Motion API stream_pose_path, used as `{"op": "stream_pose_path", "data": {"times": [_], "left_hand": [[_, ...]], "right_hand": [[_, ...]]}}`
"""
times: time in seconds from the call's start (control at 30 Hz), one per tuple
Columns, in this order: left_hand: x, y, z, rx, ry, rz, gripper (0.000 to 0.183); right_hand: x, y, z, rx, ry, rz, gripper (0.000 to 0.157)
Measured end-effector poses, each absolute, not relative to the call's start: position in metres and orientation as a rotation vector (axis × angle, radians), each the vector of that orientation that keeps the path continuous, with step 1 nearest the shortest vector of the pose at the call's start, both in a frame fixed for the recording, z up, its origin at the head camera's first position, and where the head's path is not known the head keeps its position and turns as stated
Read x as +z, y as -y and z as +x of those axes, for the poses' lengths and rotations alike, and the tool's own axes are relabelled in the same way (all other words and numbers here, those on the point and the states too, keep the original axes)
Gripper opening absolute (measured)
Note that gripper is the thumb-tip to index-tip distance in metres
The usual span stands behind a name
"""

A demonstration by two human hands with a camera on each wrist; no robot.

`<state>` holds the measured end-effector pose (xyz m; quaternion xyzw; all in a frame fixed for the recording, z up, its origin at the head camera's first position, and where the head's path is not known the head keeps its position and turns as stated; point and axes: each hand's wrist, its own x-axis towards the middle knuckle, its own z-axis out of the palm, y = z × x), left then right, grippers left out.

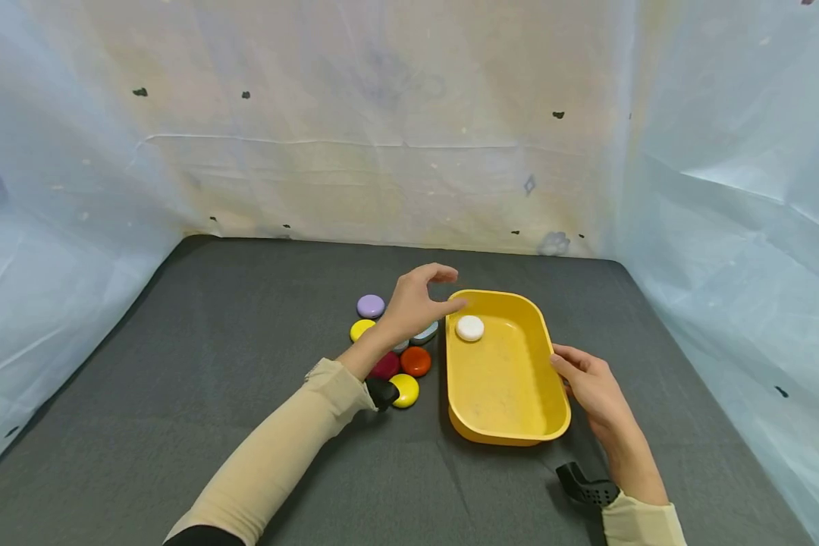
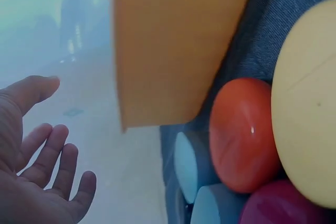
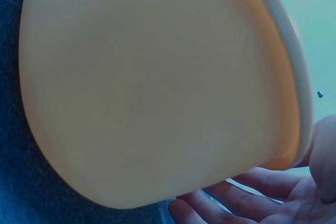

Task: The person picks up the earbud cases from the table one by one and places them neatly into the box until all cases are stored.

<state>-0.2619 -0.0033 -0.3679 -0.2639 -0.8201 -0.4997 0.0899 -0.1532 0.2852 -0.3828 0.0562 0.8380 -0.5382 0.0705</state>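
Observation:
A yellow plastic tray (image 1: 512,379) stands on the dark cloth, with one round white piece (image 1: 469,328) lying inside near its left wall. My right hand (image 1: 592,383) grips the tray's right rim, thumb at the top edge and fingers along the outer wall. Over the tray's left rim, my left hand (image 1: 416,303) holds nothing; its thumb and fingers are spread apart. Below and around the left wrist lie smooth rounded pieces: a purple one (image 1: 371,306), an orange one (image 1: 416,362), a dark red one (image 1: 385,367), a yellow one (image 1: 406,390) and a grey-blue one (image 1: 425,334).
Another yellow piece (image 1: 362,329) shows left of the forearm, which hides part of the group. Dark grey cloth (image 1: 211,364) covers the table. Pale plastic sheeting (image 1: 382,152) hangs behind the table and on both sides.

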Motion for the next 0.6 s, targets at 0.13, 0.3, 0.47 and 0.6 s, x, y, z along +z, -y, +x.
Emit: {"op": "stream_pose_path", "data": {"times": [0.13, 0.3, 0.47, 0.6], "left_hand": [[-0.363, 0.018, -0.251, -1.561, 2.357, -0.727, 0.042], [-0.365, 0.036, -0.235, -1.596, 2.357, -0.687, 0.046], [-0.374, 0.054, -0.223, -1.601, 2.375, -0.638, 0.045], [-0.381, 0.065, -0.215, -1.617, 2.377, -0.586, 0.044]], "right_hand": [[-0.381, -0.286, -0.154, -1.62, -2.514, 0.169, 0.05], [-0.382, -0.291, -0.151, -1.619, -2.51, 0.187, 0.051], [-0.384, -0.295, -0.149, -1.614, -2.509, 0.199, 0.052], [-0.383, -0.298, -0.148, -1.62, -2.506, 0.2, 0.054]]}}
